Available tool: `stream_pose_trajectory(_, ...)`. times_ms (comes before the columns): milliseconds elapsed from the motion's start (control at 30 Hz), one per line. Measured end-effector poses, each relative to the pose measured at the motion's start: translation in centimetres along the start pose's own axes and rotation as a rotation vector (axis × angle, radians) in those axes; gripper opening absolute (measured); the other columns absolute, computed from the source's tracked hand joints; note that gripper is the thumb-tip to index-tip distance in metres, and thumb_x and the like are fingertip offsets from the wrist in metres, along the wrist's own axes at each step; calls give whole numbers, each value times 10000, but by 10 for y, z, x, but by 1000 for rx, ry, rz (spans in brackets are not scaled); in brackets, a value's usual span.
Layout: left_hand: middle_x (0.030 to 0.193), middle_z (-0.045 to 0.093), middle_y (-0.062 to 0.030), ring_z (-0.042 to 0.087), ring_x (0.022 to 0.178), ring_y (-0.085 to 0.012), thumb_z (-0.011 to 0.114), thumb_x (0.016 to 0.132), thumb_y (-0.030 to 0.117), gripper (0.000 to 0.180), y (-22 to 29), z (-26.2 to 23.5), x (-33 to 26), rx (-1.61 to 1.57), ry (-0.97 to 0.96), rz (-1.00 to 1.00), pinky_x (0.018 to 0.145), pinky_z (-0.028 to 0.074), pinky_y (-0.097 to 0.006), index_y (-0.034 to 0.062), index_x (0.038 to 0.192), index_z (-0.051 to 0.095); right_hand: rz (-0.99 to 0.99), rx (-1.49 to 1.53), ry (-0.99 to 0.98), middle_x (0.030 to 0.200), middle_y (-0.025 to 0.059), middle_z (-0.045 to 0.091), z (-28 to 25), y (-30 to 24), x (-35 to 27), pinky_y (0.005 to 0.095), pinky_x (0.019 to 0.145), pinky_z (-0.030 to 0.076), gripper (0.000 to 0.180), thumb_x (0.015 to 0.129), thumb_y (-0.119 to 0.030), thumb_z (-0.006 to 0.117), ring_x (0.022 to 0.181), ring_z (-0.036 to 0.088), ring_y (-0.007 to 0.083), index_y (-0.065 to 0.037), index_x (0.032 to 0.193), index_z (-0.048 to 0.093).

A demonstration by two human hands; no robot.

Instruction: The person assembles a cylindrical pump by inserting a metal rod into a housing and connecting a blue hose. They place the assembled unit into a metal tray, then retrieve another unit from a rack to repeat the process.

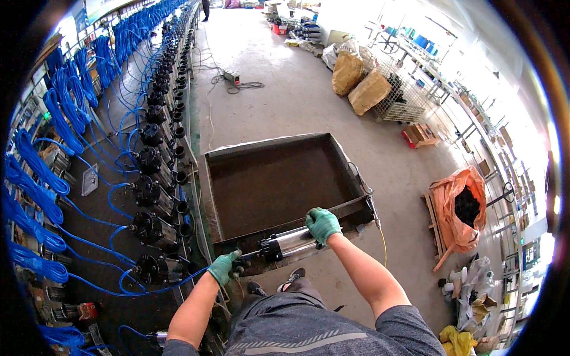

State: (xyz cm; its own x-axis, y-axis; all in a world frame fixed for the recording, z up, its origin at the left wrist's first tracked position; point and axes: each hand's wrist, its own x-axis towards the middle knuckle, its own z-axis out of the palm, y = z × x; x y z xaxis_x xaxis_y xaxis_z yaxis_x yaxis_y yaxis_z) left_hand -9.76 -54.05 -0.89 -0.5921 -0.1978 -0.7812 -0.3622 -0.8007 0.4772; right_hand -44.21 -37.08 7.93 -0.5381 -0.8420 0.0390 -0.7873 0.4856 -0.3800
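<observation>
A steel cylindrical pump (291,242) with a black ribbed end lies on its side along the near edge of a shallow rectangular metal tank (217,202). My right hand (323,226), in a green glove, is closed over the pump's right end. To the left of the black end, my gloved left hand (223,267) is closed where a blue cable (178,287) runs into it. A thin pale length spans from that hand to the pump. Dark bits show by the left fingertips, too small to name.
On my left, a long row of similar pumps (155,196) stands beside coiled blue cables (44,163). To the right are an orange sack (442,199) of black parts on a pallet, brown sacks (369,92) and a wire cage (404,111). A cabled box (231,76) lies on the floor ahead.
</observation>
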Motion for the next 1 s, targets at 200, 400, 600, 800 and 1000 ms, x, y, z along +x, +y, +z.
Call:
stream_pose_trajectory(200,1041,697,-61,682,773,-205,713,971,172,181,-31,-4,8,-144,-15,257,554,540,-341,110,1131,654,-2,8,6,982,157,692,5,5,1,489,876,531,194,931,-267,604,975,650,391,-92,948,688)
stream_pose_trajectory(400,912,681,-41,694,766,-186,711,964,134,186,-18,-1,3,-112,-37,197,566,545,-327,122,1134,637,7,-1,-31,1011,161,694,0,1,1,487,875,532,202,938,-272,600,991,651,386,-89,956,687)
stream_pose_trajectory(600,1124,690,-52,624,815,-138,707,924,4,272,-31,-9,13,516,-35,912,755,554,-288,80,1156,589,4,3,-39,1023,159,697,1,0,3,484,877,532,215,950,-281,589,997,653,384,-88,959,684)
stream_pose_trajectory(800,998,723,-139,665,842,-219,809,880,222,329,-1,-2,-9,1027,165,586,792,533,-376,51,1111,650,1,-19,-34,1019,157,699,2,2,1,486,881,531,212,949,-280,593,991,653,389,-88,965,682)
stream_pose_trajectory(1000,914,733,-234,706,869,-422,753,861,515,492,1,12,-14,1553,435,554,761,568,-480,69,1068,730,-1,5,-30,1015,158,697,3,3,2,487,878,530,204,936,-273,608,985,654,388,-86,968,683)
